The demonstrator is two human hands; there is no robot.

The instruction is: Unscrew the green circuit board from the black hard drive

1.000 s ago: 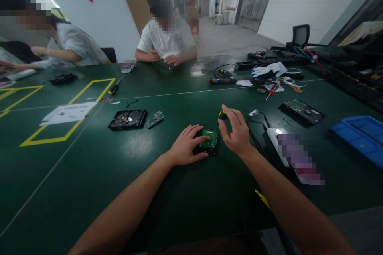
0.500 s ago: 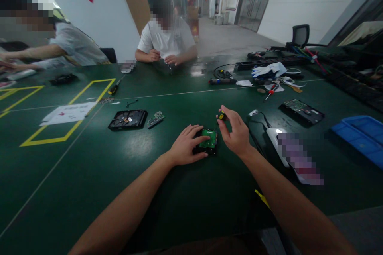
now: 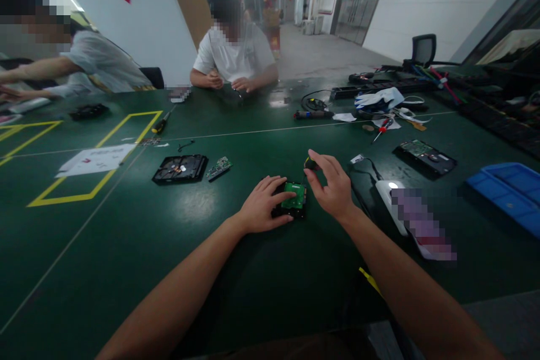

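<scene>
Under my left hand (image 3: 266, 205) is a hard drive (image 3: 299, 214), lying with its green circuit board (image 3: 295, 196) upward. The thumb is along the drive's near edge and the fingers reach across its top, holding it against the table. My right hand (image 3: 331, 185) pinches the black and yellow handle of a small screwdriver (image 3: 310, 163) between thumb and fingertips. The screwdriver stands roughly upright at the drive's far right corner, with its thin shaft pointing down. Where the tip meets the drive is too small to make out.
To the left lie another hard drive (image 3: 180, 169) and a loose circuit board (image 3: 219, 169). On the right are a third drive (image 3: 426, 157), a white device (image 3: 392, 202) with a cable and a blue tray (image 3: 506, 194). Across the table sits a person (image 3: 236, 56); another person (image 3: 93, 59) is at far left.
The screwdriver handle has turned in my right fingers, its yellow patch now facing elsewhere, and has shifted slightly left. My left hand and the hard drive stay put.
</scene>
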